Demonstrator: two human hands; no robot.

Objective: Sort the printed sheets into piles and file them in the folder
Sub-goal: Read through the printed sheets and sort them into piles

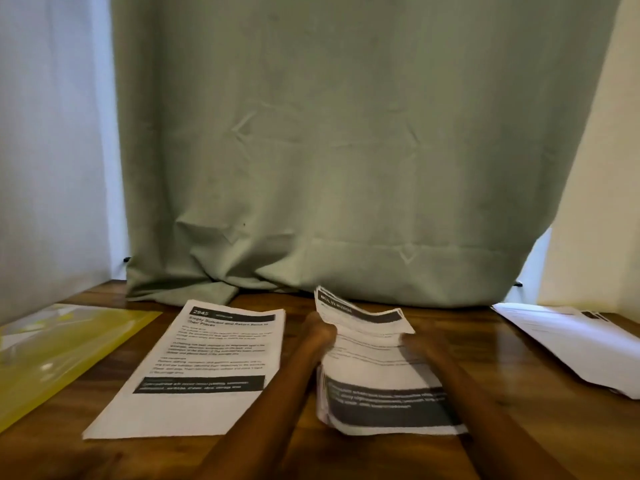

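Wooden tabletop point(450, 344) before a green curtain point(346, 150). We grip the middle stack point(377, 372) with left hand point(317, 329) and right hand point(415, 342), seemingly squaring it; finger positions are blurred. One pile point(201, 368) lies left, another point(571, 344) right, yellow folder point(59, 351) far left.

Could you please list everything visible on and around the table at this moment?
Flat pile of printed sheets: one pile, white with black bands, on the table left of centre.
Held stack of printed sheets: one stack, white with black bands, centre, top edge bent up.
Far pile of sheets: one pile, white, at the right edge of the table.
Folder: one, translucent yellow, at the left of the table.
Table: one, brown wood, glossy.
Curtain: one, grey-green, hanging behind the table, hem bunched on it.
Left hand: at the left edge of the held stack, blurred.
Right hand: at its right edge; fingers too blurred to read.
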